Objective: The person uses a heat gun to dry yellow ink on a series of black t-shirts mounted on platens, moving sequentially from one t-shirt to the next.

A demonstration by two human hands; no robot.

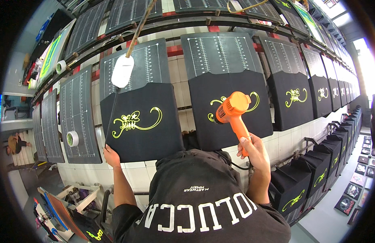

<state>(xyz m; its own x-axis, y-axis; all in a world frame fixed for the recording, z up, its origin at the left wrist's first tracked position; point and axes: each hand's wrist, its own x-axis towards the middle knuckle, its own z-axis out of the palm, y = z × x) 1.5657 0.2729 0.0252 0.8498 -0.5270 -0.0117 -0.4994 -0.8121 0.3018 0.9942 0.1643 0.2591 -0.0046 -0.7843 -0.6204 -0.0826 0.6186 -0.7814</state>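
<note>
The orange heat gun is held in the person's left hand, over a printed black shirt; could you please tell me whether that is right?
Not quite; the side is wrong: the head view shows the orange heat gun held in the person's right hand, over a printed black shirt.

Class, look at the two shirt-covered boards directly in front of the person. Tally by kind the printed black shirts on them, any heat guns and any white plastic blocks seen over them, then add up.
Printed black shirts: 2
Orange heat gun, in the right hand: 1
White plastic block: 1
Total: 4
</note>
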